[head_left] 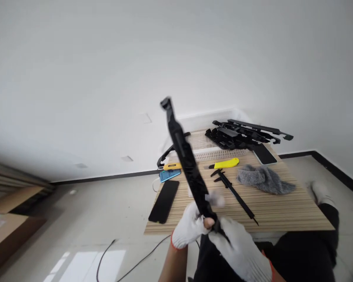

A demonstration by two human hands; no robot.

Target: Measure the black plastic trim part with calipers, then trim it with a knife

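A long black plastic part [186, 160] with a hooked tip rises at a slant from the table's front edge. My left hand [188, 226], in a white glove with one bare fingertip showing, is closed around its lower end. Beside it my right hand [238, 248], also gloved in white, grips the very bottom of the same part. Just beyond my hands lie a black vernier caliper [233, 192], a grey cloth [263, 179] and a black phone [164, 201].
A white plastic basket [206, 155] stands at the back, with several similar black parts [238, 135] piled on it. A yellow utility knife [226, 163], a blue device [170, 175] and another phone [264, 154] lie around it. A black cable [147, 255] runs across the floor.
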